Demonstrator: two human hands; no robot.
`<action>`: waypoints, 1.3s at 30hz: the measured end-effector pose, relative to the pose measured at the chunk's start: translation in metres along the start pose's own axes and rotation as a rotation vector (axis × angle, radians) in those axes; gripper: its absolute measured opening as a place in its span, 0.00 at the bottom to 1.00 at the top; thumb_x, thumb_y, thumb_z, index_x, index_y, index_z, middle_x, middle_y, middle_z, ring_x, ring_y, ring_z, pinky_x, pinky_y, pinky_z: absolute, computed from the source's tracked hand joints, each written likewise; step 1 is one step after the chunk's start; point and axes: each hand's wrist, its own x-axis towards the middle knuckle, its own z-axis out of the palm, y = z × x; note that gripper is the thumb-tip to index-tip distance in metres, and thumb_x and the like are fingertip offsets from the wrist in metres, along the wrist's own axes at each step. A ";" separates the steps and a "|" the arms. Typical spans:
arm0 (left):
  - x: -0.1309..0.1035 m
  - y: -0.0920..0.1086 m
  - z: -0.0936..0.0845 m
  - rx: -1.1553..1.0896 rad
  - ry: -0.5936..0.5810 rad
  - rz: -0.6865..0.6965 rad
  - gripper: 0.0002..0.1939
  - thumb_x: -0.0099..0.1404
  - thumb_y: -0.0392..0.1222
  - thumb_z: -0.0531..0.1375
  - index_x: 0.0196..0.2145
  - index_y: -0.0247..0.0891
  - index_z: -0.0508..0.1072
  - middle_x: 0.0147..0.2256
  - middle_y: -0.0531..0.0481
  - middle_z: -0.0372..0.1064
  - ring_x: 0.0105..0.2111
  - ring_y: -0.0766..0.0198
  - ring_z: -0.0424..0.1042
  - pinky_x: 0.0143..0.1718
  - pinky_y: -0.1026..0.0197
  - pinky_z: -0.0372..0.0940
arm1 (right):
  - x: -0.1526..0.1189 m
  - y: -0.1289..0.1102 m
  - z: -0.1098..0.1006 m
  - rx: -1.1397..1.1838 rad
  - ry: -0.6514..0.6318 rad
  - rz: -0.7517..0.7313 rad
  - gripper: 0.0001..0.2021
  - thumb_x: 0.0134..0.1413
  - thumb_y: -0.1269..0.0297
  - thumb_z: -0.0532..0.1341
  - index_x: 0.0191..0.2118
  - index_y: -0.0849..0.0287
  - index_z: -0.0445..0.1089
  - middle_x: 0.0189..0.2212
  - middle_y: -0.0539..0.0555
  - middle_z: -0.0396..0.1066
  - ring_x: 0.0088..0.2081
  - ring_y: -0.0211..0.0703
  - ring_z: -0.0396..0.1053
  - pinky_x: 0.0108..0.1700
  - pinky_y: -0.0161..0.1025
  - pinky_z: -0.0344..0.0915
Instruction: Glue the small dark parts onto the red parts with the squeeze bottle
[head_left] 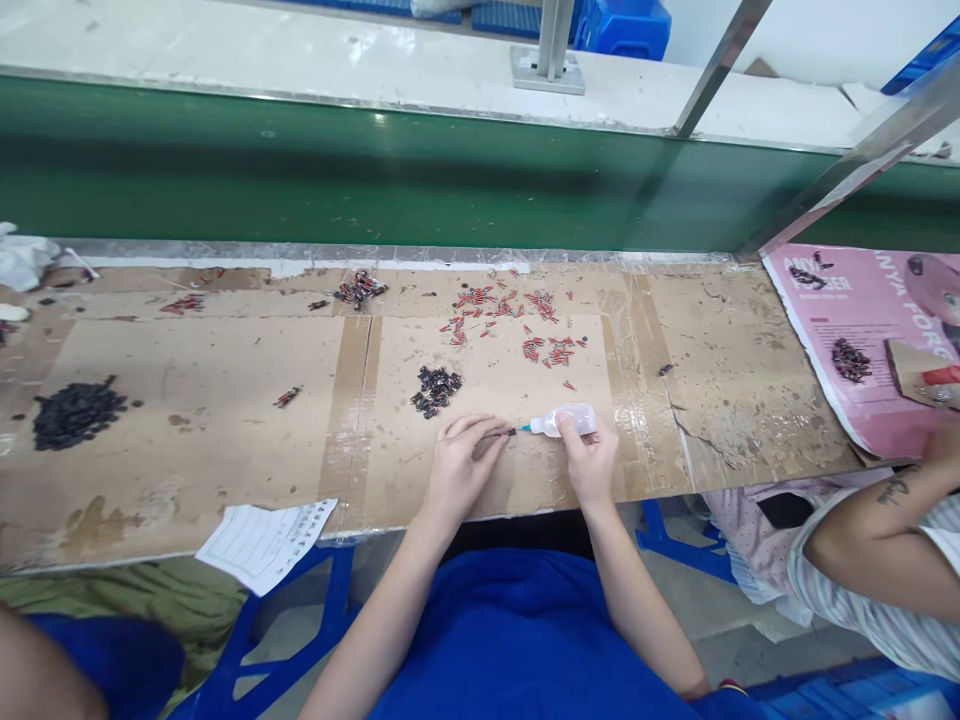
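Between the thumb and fingers of my left hand (466, 458) is a small dark part (511, 432), its end sticking out to the right. My right hand (589, 452) grips a translucent squeeze bottle (568, 420) lying nearly level. The bottle's thin blue-green nozzle (526, 428) points left at the part's tip; whether they touch I cannot tell. Just beyond my left hand sits a pile of small black parts (436, 390). Farther back, small red-and-black pieces (546, 305) lie scattered in loose clusters.
A heap of black pieces (79, 413) lies at the far left of the cardboard-covered bench (225, 450). A paper slip (268, 540) overhangs the front edge. A green wall (375, 180) runs along the back. At right, a co-worker's arm (885, 520) is beside a pink sheet (817, 330).
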 end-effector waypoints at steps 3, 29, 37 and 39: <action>0.000 -0.001 0.001 -0.009 0.009 -0.008 0.06 0.61 0.40 0.63 0.37 0.44 0.78 0.36 0.48 0.79 0.42 0.56 0.76 0.50 0.49 0.66 | 0.000 0.001 -0.001 0.013 0.012 0.009 0.13 0.48 0.54 0.64 0.25 0.59 0.70 0.23 0.50 0.71 0.27 0.41 0.67 0.32 0.38 0.66; 0.005 -0.005 0.005 0.103 0.070 0.080 0.04 0.58 0.39 0.64 0.33 0.44 0.78 0.46 0.44 0.72 0.51 0.48 0.63 0.54 0.41 0.62 | 0.006 -0.008 -0.031 -0.519 0.136 -0.052 0.31 0.43 0.46 0.67 0.51 0.59 0.70 0.28 0.56 0.72 0.32 0.51 0.69 0.39 0.49 0.66; 0.006 -0.001 -0.002 -0.059 0.018 0.009 0.03 0.61 0.39 0.61 0.31 0.42 0.76 0.37 0.45 0.75 0.44 0.53 0.70 0.49 0.46 0.67 | 0.068 -0.018 -0.027 -0.753 -0.190 -0.382 0.05 0.52 0.65 0.63 0.33 0.52 0.78 0.32 0.57 0.74 0.40 0.52 0.66 0.46 0.49 0.62; 0.004 0.002 -0.006 -0.170 0.018 -0.060 0.06 0.62 0.43 0.60 0.32 0.41 0.76 0.34 0.47 0.76 0.39 0.57 0.74 0.43 0.52 0.71 | 0.085 -0.014 -0.018 -0.792 -0.273 -0.330 0.04 0.45 0.70 0.68 0.25 0.53 0.77 0.24 0.54 0.72 0.35 0.50 0.67 0.42 0.46 0.63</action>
